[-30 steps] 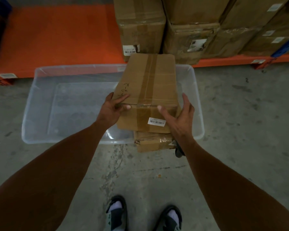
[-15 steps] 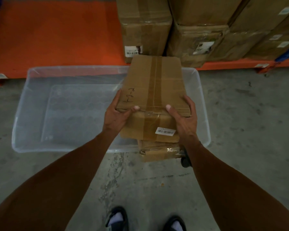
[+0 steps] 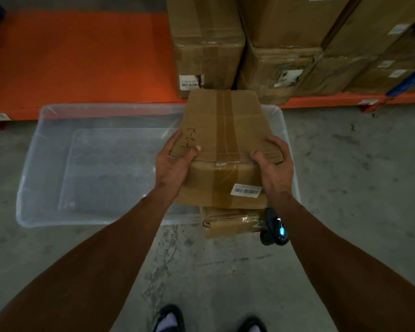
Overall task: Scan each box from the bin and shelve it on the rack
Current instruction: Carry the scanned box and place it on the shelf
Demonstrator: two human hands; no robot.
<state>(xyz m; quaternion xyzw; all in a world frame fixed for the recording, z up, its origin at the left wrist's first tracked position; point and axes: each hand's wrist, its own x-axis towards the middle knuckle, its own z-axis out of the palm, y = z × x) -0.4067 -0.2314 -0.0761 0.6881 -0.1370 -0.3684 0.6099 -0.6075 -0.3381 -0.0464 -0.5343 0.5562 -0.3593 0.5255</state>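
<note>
— How many boxes does the person have up?
— One taped box (image 3: 225,140), held over the right end of the clear bin (image 3: 101,111). The left hand (image 3: 171,164) and right hand (image 3: 274,167) grip its near corners, thumbs on top, the other fingers underneath. A second box (image 3: 228,222) sits below, at the bin's near rim, with one scanner (image 3: 274,230) beside it.
— Room to move?
— Bare orange rack shelf (image 3: 82,58) lies left of the stacked cartons (image 3: 209,46); open concrete floor (image 3: 345,176) lies right.

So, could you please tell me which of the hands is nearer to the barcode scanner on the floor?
Right. The right hand grips the held box's right side, just above the scanner; the left hand grips its far side.
</note>
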